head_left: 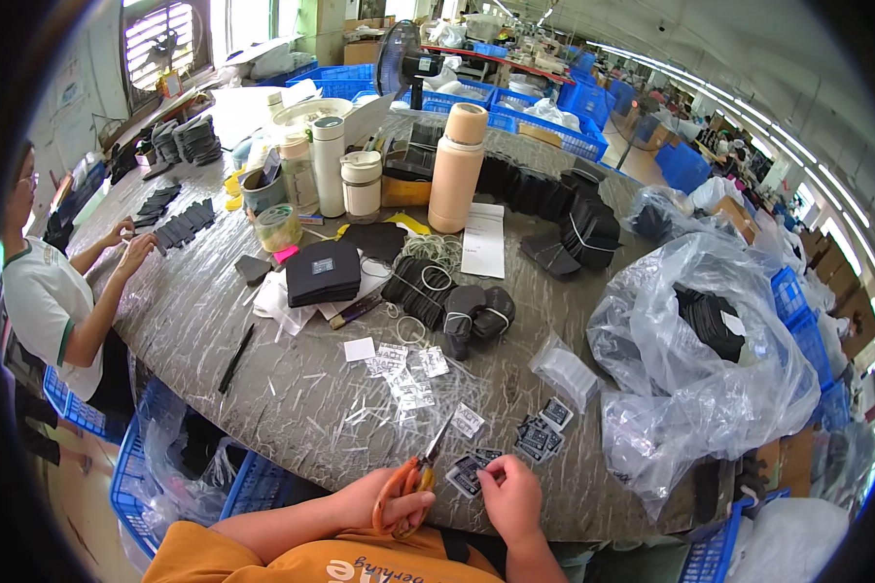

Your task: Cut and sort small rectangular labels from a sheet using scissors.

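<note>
Orange-handled scissors (426,471) are in my left hand (379,500), fingers through and around the handles. Their blades point up and away over the table. My right hand (511,496) pinches at the edge of small black labels (465,476) close to the table's near edge. Whether it lifts one or only presses them, the fingers hide. Just beyond lies another pile of black labels (538,439), with a single one (556,413) beside it. White printed labels (408,384) and thin cut strips (365,413) are scattered past the scissors' tips.
A clear plastic bag (705,360) holding black pieces stands at the right. Bundled black pads (423,291), a peach bottle (457,170) and other cups occupy the middle. At the left another person (53,301) handles black pieces. Blue crates (146,486) stand below the table.
</note>
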Demonstrator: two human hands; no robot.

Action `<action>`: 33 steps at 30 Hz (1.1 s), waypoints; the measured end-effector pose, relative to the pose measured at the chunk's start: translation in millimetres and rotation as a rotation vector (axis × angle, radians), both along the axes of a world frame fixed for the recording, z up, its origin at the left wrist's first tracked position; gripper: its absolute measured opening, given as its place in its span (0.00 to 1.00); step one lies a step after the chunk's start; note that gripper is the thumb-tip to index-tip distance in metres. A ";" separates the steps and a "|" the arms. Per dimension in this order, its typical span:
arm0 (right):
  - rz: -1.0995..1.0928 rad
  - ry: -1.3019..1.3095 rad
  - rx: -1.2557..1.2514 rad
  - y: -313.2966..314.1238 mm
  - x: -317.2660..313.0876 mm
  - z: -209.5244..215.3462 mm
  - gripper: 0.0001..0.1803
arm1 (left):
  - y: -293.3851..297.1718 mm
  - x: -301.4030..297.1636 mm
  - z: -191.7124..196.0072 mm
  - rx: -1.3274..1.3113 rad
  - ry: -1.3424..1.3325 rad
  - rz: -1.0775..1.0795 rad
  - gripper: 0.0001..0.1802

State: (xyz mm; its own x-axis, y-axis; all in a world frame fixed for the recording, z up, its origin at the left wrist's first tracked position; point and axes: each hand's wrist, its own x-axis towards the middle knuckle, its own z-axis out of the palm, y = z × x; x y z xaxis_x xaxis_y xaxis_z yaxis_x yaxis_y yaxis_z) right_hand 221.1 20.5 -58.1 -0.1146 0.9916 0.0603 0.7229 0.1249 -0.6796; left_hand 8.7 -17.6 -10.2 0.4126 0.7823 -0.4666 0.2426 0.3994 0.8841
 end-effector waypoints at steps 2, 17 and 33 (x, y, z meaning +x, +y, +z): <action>-0.077 0.287 -0.110 2.4 1.9 1.4 0.08 | -0.9 -0.7 -5.5 0.019 -0.004 -0.045 0.19; -0.171 0.992 -0.232 29.3 11.9 7.2 0.03 | -2.3 -0.4 1.5 0.127 0.013 -0.338 0.24; -0.161 0.944 -0.215 27.4 2.0 8.8 0.03 | -1.5 -0.1 -1.5 0.112 0.034 -0.374 0.26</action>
